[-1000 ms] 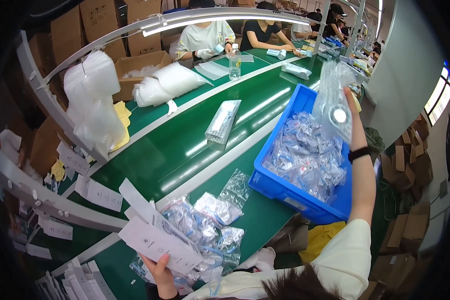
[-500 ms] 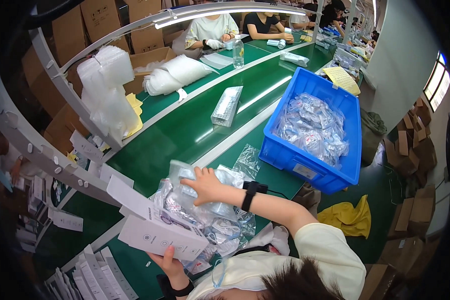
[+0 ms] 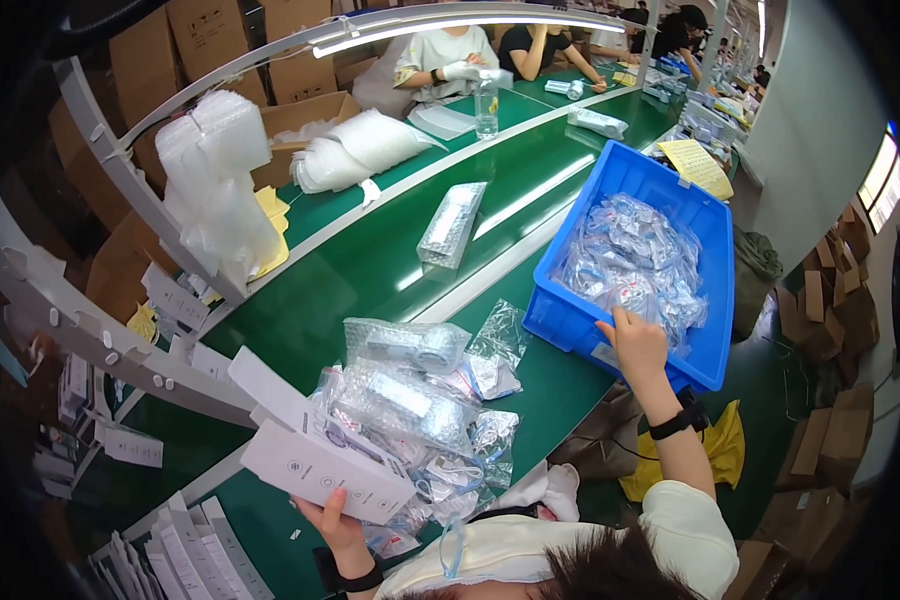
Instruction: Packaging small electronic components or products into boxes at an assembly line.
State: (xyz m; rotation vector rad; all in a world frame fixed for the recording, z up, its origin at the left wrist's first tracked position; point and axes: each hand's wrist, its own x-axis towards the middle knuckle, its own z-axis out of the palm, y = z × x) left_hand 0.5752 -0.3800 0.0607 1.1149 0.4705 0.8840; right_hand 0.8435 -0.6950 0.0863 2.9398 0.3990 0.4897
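A worker on a packing line holds a flat white box in the left hand, fingers wrapped around its near edge from beneath, at about 7 o'clock in the head view. The right hand reaches out toward 3 o'clock and rests on the near rim of a blue plastic crate; its fingers curl over the edge among the clear plastic packets heaped inside, though whether they pinch one cannot be told. A black wristband sits on that forearm.

Between the two hands, just right of the white box, lies a pile of bubble-wrapped items and small clear bags on the green table. Beyond it, toward 12 o'clock, a single bubble-wrapped bundle lies on the green conveyor belt. At 10 o'clock, stacks of white foam pouches hang beside a curved metal rail. Other workers sit farther along the line at 12 o'clock, near a clear bottle.
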